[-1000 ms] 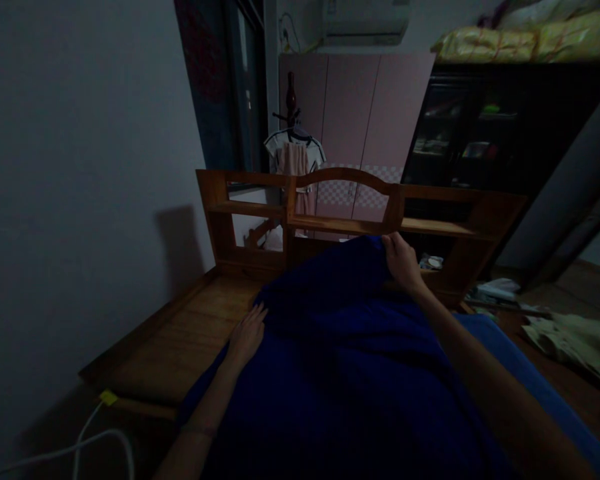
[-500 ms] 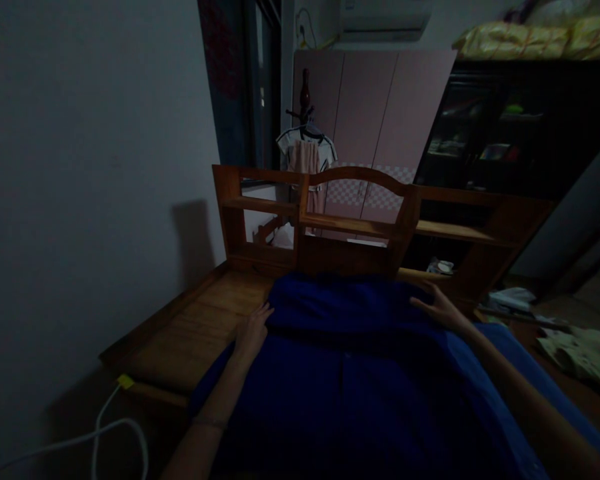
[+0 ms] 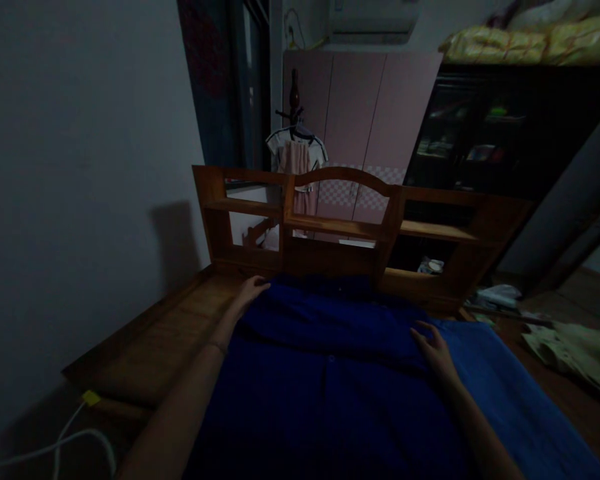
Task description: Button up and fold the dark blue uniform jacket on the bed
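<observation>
Since the earlier frames, the right hand (image 3: 436,348) has let go of the raised fold and come back to lie flat, fingers spread, on the blue bedsheet (image 3: 340,387); the left hand (image 3: 251,290) has slid forward to its far left corner, fingers curled over the edge. Spread over the wooden bed frame (image 3: 180,333), the sheet reaches the shelved headboard (image 3: 340,227). White cable (image 3: 67,443) trails bottom left.

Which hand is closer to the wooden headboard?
The left hand. It rests at the blue cloth's far corner, close to the headboard; the right hand lies flat farther back.
</observation>
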`<state>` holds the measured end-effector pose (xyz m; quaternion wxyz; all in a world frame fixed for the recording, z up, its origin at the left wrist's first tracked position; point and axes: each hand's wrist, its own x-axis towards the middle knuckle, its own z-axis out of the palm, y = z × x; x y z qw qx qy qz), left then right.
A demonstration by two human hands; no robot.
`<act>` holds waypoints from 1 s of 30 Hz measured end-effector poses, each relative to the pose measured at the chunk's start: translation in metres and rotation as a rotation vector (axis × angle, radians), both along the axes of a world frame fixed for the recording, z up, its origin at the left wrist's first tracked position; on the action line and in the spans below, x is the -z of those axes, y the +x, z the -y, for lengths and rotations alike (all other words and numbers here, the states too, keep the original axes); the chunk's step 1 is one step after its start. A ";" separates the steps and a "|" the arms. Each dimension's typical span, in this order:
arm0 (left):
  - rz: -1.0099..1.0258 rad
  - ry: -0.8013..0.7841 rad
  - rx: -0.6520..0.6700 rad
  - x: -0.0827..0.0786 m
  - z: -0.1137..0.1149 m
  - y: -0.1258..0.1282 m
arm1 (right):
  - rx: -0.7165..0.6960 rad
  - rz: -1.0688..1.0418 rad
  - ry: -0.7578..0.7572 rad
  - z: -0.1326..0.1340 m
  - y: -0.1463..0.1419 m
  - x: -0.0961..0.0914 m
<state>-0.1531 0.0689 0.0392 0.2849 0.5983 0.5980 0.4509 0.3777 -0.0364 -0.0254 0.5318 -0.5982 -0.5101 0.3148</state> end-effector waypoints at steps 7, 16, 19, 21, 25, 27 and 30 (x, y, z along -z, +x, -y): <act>-0.373 0.007 0.334 -0.018 -0.049 -0.007 | 0.017 -0.039 0.034 0.001 -0.003 -0.007; -0.871 0.405 -0.232 -0.046 -0.077 0.010 | 0.005 -0.031 0.056 -0.007 0.000 0.002; -0.992 0.445 -0.309 -0.039 -0.064 0.032 | 0.006 -0.033 0.048 -0.007 -0.002 0.000; -0.998 0.442 -0.308 -0.030 -0.054 0.045 | 0.042 -0.034 0.025 -0.006 -0.004 -0.002; -0.919 0.421 -0.316 0.001 -0.033 0.064 | 0.096 -0.004 -0.029 -0.005 -0.006 -0.008; -0.892 0.352 -0.294 0.026 -0.020 0.068 | 0.050 0.044 -0.032 -0.004 -0.006 -0.008; -0.887 0.127 -0.181 0.067 0.000 0.063 | -0.069 0.095 0.008 -0.002 -0.007 -0.011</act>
